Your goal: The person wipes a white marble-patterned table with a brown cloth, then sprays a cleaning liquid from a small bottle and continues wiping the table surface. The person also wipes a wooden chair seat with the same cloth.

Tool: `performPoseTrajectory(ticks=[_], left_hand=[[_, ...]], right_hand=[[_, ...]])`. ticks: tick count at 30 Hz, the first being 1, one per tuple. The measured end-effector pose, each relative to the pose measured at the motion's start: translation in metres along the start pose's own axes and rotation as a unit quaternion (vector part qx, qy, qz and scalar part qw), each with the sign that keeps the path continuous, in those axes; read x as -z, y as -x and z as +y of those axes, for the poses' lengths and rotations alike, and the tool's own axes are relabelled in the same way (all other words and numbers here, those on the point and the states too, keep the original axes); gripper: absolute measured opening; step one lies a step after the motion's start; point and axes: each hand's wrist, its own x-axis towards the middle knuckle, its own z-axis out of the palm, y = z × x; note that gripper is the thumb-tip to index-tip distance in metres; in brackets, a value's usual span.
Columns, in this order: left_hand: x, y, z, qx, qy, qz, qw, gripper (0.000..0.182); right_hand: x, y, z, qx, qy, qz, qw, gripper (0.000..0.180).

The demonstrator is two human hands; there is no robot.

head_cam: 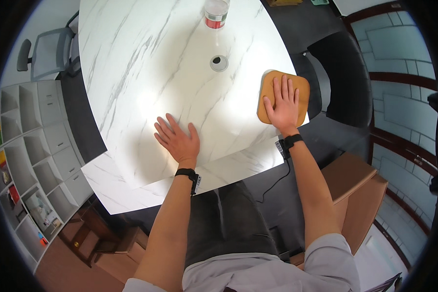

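Note:
A white table (127,91) with grey marble veining lies before me. My left hand (180,142) rests palm down on its bare top near the front edge, fingers apart, holding nothing. To the right, my right hand (284,106) lies flat, fingers spread, on a tan, rounded-square pad or folded cloth (302,87); which of the two I cannot tell. That piece sits at the table's right edge. Both wrists wear black straps with small devices, and a cable hangs from the right one.
A clear plastic container (216,14) with a red and white label stands at the far side. Nearer is a round cable grommet (219,63). A black chair (345,76) stands right, cardboard boxes (350,175) lower right, a grey chair (53,53) and white shelving (33,146) left.

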Motion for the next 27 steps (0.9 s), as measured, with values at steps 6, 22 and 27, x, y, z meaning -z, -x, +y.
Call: performPoseTrajectory(ticks=[6, 22, 27], left_hand=[[0.002, 0.001, 0.0, 0.005, 0.008, -0.007, 1.0, 0.087], [0.002, 0.003, 0.0, -0.012, 0.018, 0.014, 1.0, 0.087], [-0.001, 0.003, -0.001, -0.014, 0.006, 0.016, 1.0, 0.088]], right_hand=[[-0.017, -0.066, -0.017, 0.044, 0.0, 0.001, 0.999, 0.078], [-0.043, -0.177, -0.04, 0.06, 0.01, 0.045, 0.997, 0.077], [-0.045, -0.159, -0.042, 0.051, -0.007, 0.045, 0.998, 0.077]])
